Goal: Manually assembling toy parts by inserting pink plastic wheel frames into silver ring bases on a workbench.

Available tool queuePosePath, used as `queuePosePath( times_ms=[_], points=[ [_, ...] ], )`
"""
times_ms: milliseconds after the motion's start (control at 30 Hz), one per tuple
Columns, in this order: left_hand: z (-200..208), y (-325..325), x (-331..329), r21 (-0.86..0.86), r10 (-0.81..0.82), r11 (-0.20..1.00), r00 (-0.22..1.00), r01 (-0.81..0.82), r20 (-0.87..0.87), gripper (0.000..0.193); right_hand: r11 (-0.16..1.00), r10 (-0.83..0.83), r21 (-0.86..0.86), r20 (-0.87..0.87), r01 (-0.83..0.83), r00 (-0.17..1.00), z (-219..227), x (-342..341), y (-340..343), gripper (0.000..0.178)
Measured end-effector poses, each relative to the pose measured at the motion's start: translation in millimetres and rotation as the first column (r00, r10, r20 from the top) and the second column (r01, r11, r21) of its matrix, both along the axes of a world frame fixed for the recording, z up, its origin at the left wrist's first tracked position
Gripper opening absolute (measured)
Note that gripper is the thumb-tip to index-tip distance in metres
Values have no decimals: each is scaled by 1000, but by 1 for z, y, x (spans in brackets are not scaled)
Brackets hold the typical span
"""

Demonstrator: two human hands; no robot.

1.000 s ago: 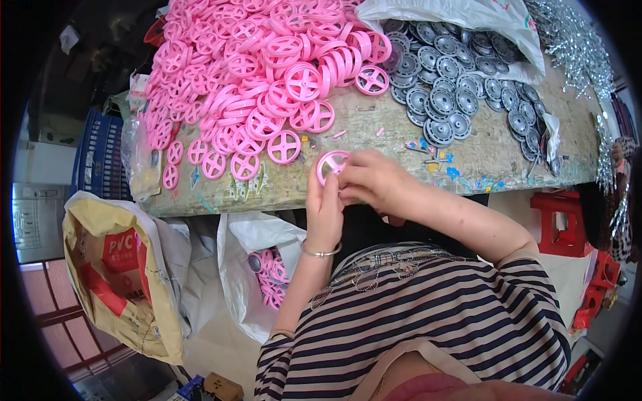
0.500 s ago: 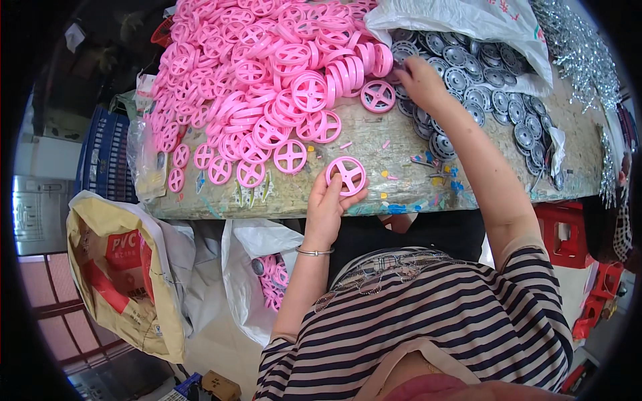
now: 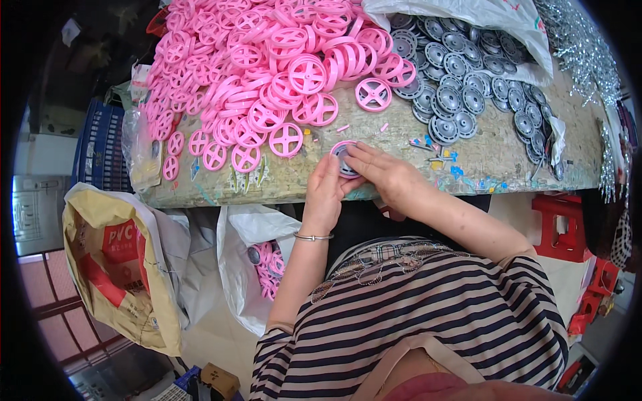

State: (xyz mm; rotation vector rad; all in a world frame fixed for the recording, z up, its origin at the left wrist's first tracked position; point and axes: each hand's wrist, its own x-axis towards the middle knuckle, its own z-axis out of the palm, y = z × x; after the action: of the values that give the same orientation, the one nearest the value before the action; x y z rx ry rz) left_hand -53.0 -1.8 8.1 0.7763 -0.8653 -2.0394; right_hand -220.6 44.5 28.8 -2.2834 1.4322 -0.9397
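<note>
In front of my body, at the table's near edge, my left hand (image 3: 324,194) is closed round a pink spoked plastic wheel (image 3: 336,147). Over it lies a grey plastic disc (image 3: 345,162), which my right hand (image 3: 390,175) covers with fingers pressed together. The disc sits within the pink rim; whether it is fully seated is hidden by my fingers. Beyond my hands, a large heap of pink wheels (image 3: 267,115) spreads over the left and middle. One pink wheel (image 3: 373,95) lies flat at its right edge. To the right are many grey discs (image 3: 449,99).
A white plastic sack (image 3: 468,15) lies partly over the grey discs. Silver tinsel (image 3: 582,60) hangs at the right table edge. Below the table stand a white sack (image 3: 234,267) with pink and grey pieces inside, a tan sack (image 3: 160,314) and a red stool (image 3: 562,234).
My right hand has come back from the grey discs toward me, bringing a grey disc onto the pink wheel in my left hand. The left hand has stayed nearly in place.
</note>
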Motion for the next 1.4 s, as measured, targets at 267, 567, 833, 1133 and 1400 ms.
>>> queuePosePath(
  times_ms=[267, 567, 833, 1133, 1400],
  points=[
    [2, 3, 3, -64, -31, 997, 998, 34, 47, 37, 968, -156, 241, 357, 70, 921, -1, 9, -9, 47],
    [2, 11, 4, -175, -41, 982, 989, 67, 145, 28, 880, -314, 468, 452, 78, 835, 1, 7, -14, 39],
    [9, 32, 14, -226, 136, 969, 980, -102, 142, 31, 807, -333, 575, 634, -137, 698, 7, 14, -5, 27],
    [5, 69, 177, -689, 790, 604, 184, -400, 585, 36, 918, -349, 323, 384, 230, 855, 26, -51, -42, 23],
    [-18, 90, 208, -670, 677, 736, -124, 99, 725, 28, 770, -636, -9, 87, 638, 767, 8, -104, -178, 29]
  ],
)
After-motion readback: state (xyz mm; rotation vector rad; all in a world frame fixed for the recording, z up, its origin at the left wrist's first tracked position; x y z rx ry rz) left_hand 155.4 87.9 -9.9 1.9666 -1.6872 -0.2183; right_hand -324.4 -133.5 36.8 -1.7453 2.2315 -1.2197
